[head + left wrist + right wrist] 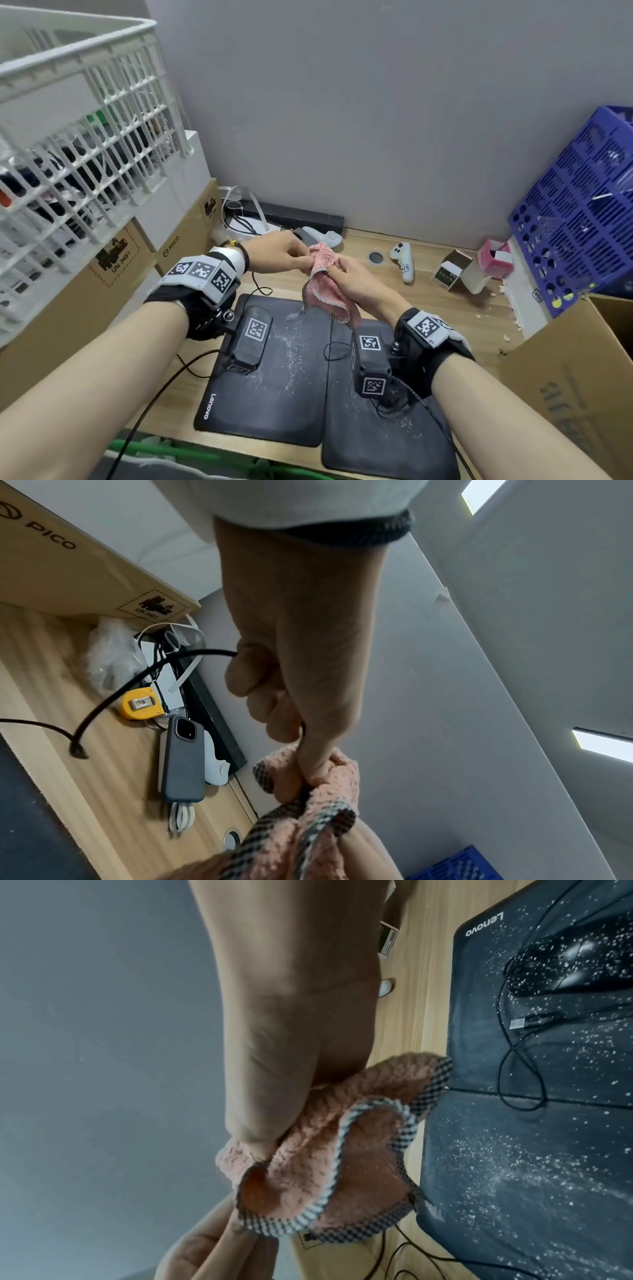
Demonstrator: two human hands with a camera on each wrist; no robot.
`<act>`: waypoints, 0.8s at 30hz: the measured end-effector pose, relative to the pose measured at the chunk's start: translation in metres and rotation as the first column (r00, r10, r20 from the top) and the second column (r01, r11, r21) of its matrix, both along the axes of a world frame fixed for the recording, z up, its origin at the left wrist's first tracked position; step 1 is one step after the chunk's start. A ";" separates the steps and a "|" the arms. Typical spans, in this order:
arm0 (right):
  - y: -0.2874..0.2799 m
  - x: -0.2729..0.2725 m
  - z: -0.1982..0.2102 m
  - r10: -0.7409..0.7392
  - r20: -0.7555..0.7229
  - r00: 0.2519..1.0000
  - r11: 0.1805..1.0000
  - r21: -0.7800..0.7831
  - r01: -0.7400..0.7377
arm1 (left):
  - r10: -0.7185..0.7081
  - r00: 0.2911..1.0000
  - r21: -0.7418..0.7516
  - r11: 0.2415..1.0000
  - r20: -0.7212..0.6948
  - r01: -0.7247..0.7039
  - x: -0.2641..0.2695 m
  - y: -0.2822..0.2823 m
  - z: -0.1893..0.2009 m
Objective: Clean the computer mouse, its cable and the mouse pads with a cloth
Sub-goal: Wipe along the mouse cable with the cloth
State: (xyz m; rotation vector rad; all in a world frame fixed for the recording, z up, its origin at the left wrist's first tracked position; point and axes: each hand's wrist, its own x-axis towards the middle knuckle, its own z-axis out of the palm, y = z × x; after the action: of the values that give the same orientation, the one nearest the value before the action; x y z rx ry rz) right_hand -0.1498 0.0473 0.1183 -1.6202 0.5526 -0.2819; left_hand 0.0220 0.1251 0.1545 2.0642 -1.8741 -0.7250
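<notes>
I hold a pink cloth [325, 291] with a checked border up over the desk in both hands. My left hand [305, 258] pinches its top edge with curled fingers [308, 767]. My right hand [337, 270] grips the bunched cloth [359, 1150] from the right. Below lie two black mouse pads side by side, the left Lenovo pad [274, 394] and the right pad [376, 442], both dusted with white specks. The black mouse [565, 961] sits on a pad with its thin cable [514, 1053] looped beside it. In the head view my right wrist camera hides the mouse.
A white basket [85, 137] on cardboard boxes [120, 274] stands at the left. A blue crate [582, 212] and an open carton [565, 377] stand at the right. A white controller [404, 263], small boxes [452, 270], a phone [181, 758] and a yellow tape measure [140, 703] lie along the back.
</notes>
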 end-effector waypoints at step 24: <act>-0.015 -0.013 -0.004 0.072 0.146 0.987 0.904 0.409 -0.126 | 0.287 0.958 -0.299 0.912 -0.022 -0.280 -0.015 -0.001 -0.017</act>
State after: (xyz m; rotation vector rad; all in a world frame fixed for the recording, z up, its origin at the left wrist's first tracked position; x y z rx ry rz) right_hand -0.1623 0.0328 0.1141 -1.1991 0.3972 -0.1740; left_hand 0.0066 0.1238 0.1372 2.0855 -1.5329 -0.3229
